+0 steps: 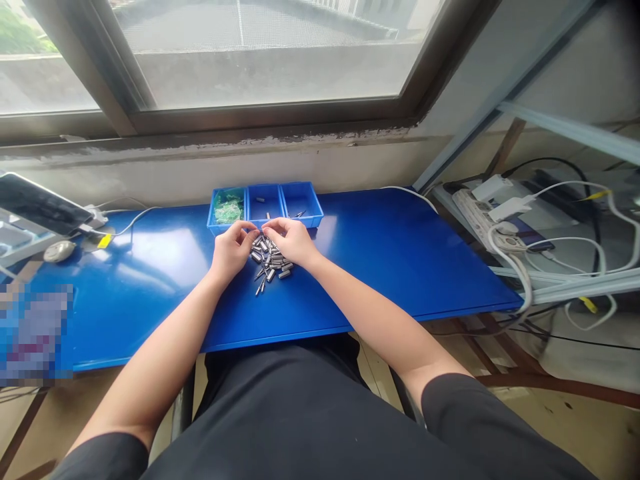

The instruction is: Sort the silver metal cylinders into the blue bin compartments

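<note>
My left hand (233, 248) and my right hand (291, 241) meet fingertip to fingertip over a pile of small metal parts (273, 259). Both are closed in a pinch; whatever sits between the fingers is too small to name. Short silver cylinders and thin pointed pins make up the pile, which lies on the blue table (320, 300). Just behind the hands stand three joined blue bins. The left bin (210, 217) holds green and clear material, the middle bin (264, 193) a few small metal pieces, and the right bin (313, 203) some thin pointed parts.
At the left, a phone (43, 203) leans on a stand, with a computer mouse (59, 251) nearby. A power strip (493, 223) with plugs and white cables lies on the rack at the right. The window wall rises behind the table.
</note>
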`<state>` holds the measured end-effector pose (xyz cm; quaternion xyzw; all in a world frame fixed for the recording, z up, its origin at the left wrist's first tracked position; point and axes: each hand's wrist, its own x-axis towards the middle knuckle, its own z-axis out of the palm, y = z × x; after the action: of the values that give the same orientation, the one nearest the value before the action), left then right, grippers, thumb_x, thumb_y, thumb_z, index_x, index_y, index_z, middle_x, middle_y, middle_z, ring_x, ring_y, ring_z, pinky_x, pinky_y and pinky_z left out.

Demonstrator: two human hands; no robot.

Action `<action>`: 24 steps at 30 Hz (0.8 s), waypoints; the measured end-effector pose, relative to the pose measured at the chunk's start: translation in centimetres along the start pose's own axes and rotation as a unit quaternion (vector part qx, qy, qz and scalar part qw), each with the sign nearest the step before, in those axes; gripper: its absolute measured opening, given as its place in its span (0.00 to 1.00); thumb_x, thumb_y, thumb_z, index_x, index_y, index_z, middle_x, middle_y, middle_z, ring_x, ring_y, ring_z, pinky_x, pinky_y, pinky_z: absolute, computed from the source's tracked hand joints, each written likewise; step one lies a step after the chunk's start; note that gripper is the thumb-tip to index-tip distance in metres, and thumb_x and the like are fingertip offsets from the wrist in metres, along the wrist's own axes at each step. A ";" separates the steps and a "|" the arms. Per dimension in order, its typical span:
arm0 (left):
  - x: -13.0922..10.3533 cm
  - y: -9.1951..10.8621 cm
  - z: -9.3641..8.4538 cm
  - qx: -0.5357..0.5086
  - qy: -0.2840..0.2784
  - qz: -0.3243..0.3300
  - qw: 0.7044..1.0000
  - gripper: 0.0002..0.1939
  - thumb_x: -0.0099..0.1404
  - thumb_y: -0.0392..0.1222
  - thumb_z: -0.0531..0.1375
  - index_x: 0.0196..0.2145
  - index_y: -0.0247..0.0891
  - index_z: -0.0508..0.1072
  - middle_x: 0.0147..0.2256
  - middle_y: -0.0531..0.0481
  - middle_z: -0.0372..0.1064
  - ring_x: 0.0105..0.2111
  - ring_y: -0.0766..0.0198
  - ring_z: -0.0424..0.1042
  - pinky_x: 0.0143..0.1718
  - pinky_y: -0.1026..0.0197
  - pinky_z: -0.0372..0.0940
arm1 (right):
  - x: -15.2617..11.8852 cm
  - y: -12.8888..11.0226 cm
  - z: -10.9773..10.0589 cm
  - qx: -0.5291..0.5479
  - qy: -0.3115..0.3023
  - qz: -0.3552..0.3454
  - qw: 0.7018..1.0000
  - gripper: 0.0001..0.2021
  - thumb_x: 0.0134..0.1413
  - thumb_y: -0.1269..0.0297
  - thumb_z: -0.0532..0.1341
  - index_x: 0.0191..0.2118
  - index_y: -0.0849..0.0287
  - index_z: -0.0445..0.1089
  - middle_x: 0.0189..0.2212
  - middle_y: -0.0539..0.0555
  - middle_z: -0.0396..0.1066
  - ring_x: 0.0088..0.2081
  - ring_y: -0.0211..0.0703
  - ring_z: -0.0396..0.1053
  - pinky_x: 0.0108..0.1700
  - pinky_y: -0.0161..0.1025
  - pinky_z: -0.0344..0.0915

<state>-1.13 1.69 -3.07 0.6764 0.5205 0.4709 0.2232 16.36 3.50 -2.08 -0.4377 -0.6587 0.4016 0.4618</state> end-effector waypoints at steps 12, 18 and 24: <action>0.2 -0.2 0.0 0.016 -0.008 -0.004 1.000 0.19 0.70 0.56 0.56 0.29 0.39 0.70 0.20 0.55 0.64 0.21 0.67 0.62 0.26 0.63 0.57 | -0.2 -0.2 0.2 -0.020 -0.012 -0.017 1.000 0.07 0.59 0.62 0.62 0.36 0.58 0.76 0.36 0.53 0.80 0.37 0.42 0.75 0.44 0.39 0.70; 0.0 0.3 0.0 -0.010 -0.007 -0.005 1.000 0.10 0.67 0.49 0.61 0.40 0.41 0.72 0.20 0.58 0.63 0.20 0.68 0.62 0.27 0.64 0.59 | -0.1 -0.4 -0.1 -0.034 -0.022 -0.013 0.999 0.09 0.61 0.60 0.60 0.34 0.59 0.74 0.32 0.52 0.78 0.35 0.41 0.73 0.41 0.37 0.67; 0.0 0.1 0.0 0.005 -0.015 -0.003 1.000 0.11 0.69 0.50 0.58 0.34 0.40 0.70 0.20 0.57 0.63 0.21 0.67 0.61 0.26 0.63 0.57 | -0.3 -0.5 0.0 -0.067 -0.022 -0.038 0.997 0.11 0.62 0.58 0.59 0.33 0.58 0.74 0.31 0.51 0.76 0.32 0.40 0.70 0.39 0.37 0.65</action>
<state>-1.09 1.69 -2.99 0.6830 0.5213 0.4575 0.2290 16.37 3.11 -1.71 -0.4332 -0.7101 0.3487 0.4318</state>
